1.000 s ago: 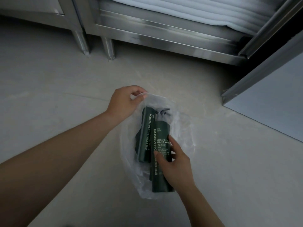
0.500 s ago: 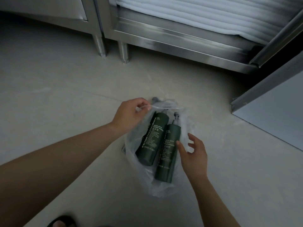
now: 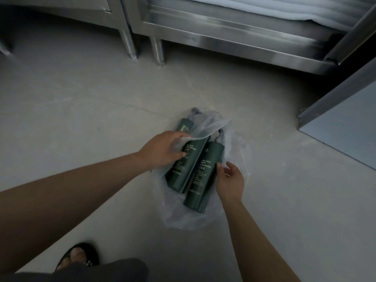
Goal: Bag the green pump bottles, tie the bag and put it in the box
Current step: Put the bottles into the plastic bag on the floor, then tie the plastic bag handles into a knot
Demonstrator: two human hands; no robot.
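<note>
Plastic bag, rim pinched by the left hand, holds green pump bottles on grey floor. Right hand touches them, slack-fingered, from four o'clock.

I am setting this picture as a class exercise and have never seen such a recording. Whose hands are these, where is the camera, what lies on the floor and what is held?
No machine here: a person works with bare hands, and the one camera sits on their head, looking down. On the grey floor lies a clear plastic bag holding two dark green pump bottles, the hand wash bottle and the body cleanser bottle. A third green bottle shows partly beyond the left hand, which grips the bag's edge. The right hand is open, close beside the cleanser. Behind stand steel cabinet legs.
</note>
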